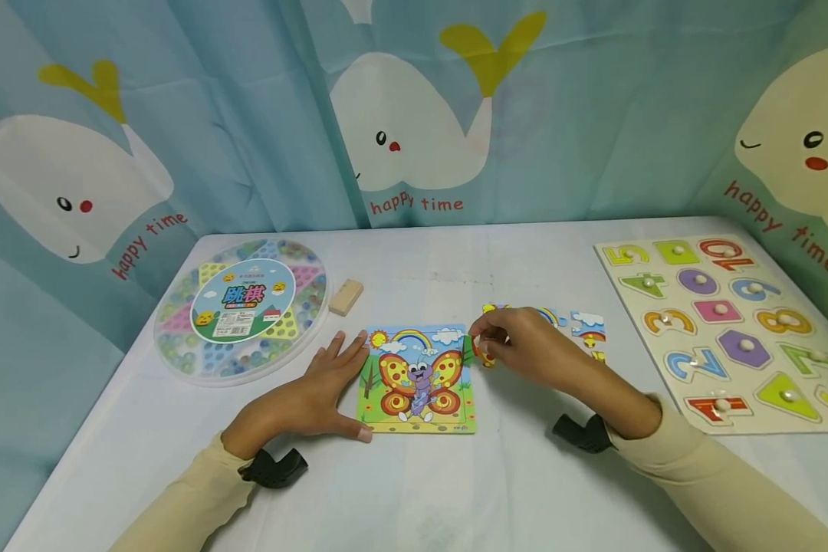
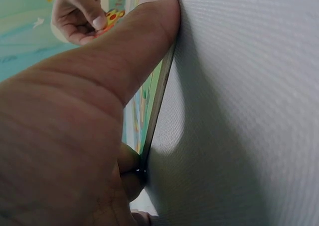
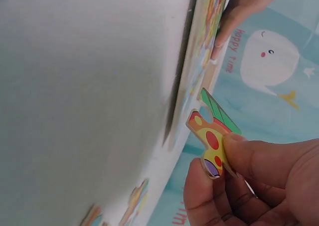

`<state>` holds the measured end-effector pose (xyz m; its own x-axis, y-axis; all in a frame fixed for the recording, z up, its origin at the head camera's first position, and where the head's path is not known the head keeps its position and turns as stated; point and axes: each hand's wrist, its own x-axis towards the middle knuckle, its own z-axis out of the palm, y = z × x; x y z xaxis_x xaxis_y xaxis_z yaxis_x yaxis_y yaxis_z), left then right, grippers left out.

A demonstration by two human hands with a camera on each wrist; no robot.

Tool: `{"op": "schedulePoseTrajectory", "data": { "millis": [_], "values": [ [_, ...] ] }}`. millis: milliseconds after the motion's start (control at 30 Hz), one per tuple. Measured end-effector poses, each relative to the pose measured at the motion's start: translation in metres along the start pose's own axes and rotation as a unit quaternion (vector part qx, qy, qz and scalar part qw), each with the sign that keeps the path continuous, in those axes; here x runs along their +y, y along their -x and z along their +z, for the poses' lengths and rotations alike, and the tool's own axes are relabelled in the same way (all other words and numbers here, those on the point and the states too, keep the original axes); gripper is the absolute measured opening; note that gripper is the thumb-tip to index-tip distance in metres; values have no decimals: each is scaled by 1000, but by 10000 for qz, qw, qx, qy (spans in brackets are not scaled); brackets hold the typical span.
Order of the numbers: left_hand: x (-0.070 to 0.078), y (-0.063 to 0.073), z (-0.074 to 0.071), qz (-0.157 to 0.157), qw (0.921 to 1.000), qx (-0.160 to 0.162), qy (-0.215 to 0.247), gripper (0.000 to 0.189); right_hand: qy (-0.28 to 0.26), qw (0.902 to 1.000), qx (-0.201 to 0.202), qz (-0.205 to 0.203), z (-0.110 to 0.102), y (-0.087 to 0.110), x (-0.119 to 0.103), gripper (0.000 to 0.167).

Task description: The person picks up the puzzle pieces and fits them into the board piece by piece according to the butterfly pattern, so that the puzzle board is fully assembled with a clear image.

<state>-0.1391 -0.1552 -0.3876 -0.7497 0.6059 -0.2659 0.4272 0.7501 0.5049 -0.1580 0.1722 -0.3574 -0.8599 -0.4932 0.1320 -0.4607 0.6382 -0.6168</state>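
Observation:
A butterfly jigsaw puzzle [image 1: 421, 379] lies in its flat square tray on the white table, with a rainbow and a sun in its picture. Along its left side rests my left hand [image 1: 300, 399], fingers spread and thumb at the lower left corner. My right hand [image 1: 524, 345] is just off the puzzle's right edge, pinching a puzzle piece [image 3: 212, 136] between thumb and fingers. That piece is green, red and yellow with a purple patch, and it is held tilted above the table. Beyond the right hand lie more loose puzzle pieces [image 1: 588, 325], partly covered by the hand in the head view.
At the back left stands a round Chinese checkers box [image 1: 303, 330] full of marbles. Close by it lies a small wooden block [image 1: 346, 297]. A number and shape peg board [image 1: 669, 360] takes up the right side. A whale-printed curtain [image 1: 566, 153] hangs behind the table.

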Motion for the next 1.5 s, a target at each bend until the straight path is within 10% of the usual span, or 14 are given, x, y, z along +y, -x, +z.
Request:
{"op": "schedulePoseTrajectory", "data": {
  "millis": [1500],
  "values": [
    [-1, 1, -2, 96, 9999, -57, 92, 121, -570, 9959, -501, -497, 52, -40, -73, 14]
  ]
}}
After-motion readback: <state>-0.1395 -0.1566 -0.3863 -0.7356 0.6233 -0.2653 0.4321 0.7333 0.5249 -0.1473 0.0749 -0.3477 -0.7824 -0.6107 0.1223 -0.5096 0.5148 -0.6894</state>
